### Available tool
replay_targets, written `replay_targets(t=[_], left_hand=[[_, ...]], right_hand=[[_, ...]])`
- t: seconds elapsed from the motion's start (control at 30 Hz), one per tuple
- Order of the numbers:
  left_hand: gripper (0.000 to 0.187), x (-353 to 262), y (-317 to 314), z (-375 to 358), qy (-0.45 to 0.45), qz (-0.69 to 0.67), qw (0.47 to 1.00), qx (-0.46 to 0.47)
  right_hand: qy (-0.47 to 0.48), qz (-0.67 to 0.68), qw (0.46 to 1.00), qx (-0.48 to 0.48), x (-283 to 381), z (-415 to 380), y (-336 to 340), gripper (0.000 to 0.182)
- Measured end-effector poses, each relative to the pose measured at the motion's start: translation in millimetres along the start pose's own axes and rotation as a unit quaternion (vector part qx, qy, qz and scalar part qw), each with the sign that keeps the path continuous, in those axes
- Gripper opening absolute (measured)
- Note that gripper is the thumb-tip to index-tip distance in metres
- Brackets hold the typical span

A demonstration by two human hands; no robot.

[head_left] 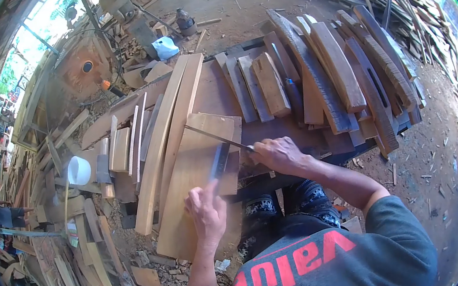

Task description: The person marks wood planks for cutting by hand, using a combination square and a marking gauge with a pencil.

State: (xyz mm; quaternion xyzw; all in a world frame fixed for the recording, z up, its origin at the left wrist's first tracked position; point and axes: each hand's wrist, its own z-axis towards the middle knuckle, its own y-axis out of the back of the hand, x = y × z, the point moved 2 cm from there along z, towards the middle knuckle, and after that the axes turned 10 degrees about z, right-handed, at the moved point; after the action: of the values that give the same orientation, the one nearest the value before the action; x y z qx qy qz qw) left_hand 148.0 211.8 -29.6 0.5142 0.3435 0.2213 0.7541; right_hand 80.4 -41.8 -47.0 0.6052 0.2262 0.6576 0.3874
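My right hand [279, 154] is closed on the handle end of a long thin dark tool [217, 136], which looks like a file. It reaches leftward over a wide flat board [194, 159]. My left hand [207, 208] is closed on a flat metal blade [218, 162], blurred near the fingers, that points up towards the thin tool. Under both hands lies the wide board, slanting across the bench. Two long planks [169, 144] lie along its left side.
Several wood blocks [271, 83] and a blue-handled tool [291, 87] lie to the right, beside long curved beams [312, 75]. A white cup [78, 170] stands at left. Stacked strips [98, 262] lie lower left. Wood scraps [168, 279] cover the ground.
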Motion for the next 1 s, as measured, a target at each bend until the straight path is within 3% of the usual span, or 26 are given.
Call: replay_targets(t=[0.4, 0.67, 1.0], left_hand=[[0.044, -4, 0, 2, 0.004, 0.014, 1.0, -0.015], [0.044, 3, 0, 4, -0.009, -0.005, 1.0, 0.001], [0.042, 0, -2, 4, -0.007, 0.016, 0.999, -0.027]], right_hand=[[-0.023, -0.003, 1.0, 0.013, 3, 18, -1, 0.033], [-0.012, 0.009, 1.0, -0.014, -6, -14, 5, 0.03], [-0.037, 0.001, 0.999, -0.006, 7, 16, -6, 0.032]])
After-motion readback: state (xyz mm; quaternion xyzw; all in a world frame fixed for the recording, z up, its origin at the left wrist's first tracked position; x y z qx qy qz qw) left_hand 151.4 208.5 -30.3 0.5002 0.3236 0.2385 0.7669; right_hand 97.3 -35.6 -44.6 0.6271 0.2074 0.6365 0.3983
